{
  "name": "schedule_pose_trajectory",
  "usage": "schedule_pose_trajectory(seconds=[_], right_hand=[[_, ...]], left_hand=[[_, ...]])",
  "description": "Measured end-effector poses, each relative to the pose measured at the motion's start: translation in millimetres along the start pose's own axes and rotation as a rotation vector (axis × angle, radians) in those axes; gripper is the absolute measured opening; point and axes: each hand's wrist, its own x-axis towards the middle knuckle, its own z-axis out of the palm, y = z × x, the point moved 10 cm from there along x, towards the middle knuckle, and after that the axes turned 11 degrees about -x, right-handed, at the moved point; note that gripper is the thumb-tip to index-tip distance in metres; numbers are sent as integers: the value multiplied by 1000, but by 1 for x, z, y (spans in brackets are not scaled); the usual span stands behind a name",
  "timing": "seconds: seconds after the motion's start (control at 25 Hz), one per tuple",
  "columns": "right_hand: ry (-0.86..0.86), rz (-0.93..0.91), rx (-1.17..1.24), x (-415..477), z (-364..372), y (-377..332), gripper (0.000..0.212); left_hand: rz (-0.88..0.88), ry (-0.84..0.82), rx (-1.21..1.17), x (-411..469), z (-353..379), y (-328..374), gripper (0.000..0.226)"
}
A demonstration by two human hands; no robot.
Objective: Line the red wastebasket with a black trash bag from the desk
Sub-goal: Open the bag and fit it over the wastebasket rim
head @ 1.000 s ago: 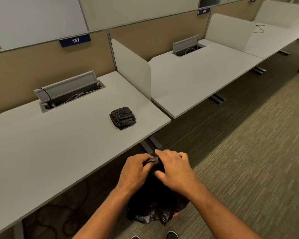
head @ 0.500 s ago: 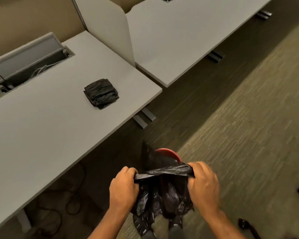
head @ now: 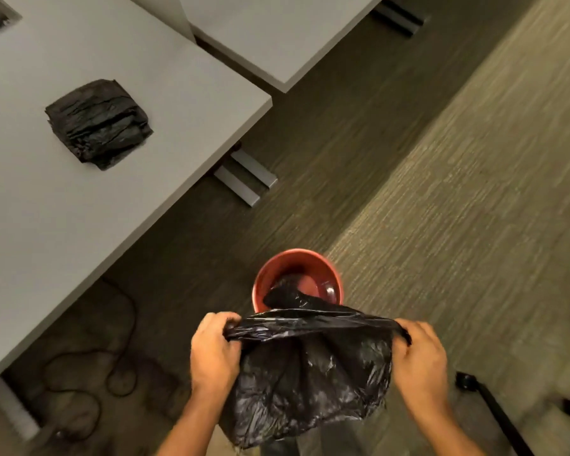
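Observation:
A black trash bag (head: 313, 373) hangs stretched between my two hands, just in front of the red wastebasket (head: 329, 264) on the carpet. My left hand (head: 214, 353) grips the bag's top edge on the left, and my right hand (head: 422, 360) grips it on the right. Part of the black plastic drapes over the near rim into the basket. The basket's near side is hidden behind the bag.
A folded stack of black trash bags (head: 97, 123) lies on the grey desk (head: 63, 225) at upper left. Desk feet (head: 244, 179) and cables (head: 89, 363) lie on the floor under it. Black chair legs (head: 494, 406) stand at lower right.
My hands have pulled apart, spreading the bag's top edge wide. The view has tilted down, so more of the red wastebasket shows, with plastic draped into it.

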Motion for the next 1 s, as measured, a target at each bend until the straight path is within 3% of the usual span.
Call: schedule_pose_trajectory(seconds=[0.2,0.4,0.48,0.64,0.76,0.92,1.0], right_hand=[[-207,309,285,52,78,53,16],[-509,258,336,123,151,59,30],[-466,169,298,148,154,52,22],[-223,29,363,187,169,40,6],[-183,77,402,187,198,51,8],[-310,290,467,194,259,79,28],[-358,389,519,209,285,83,30]], left_hand=[[-117,-361,-233,46,71,-33,22],[-206,-318,-339,101,107,-83,24],[-229,-264,-385,117,114,-95,27],[-147,-68,-490,149,138,-107,36],[-130,-40,-471,157,159,-126,33],[-370,-458,-535,162,219,-169,17],[-496,-666,-662,164,239,-183,21]])
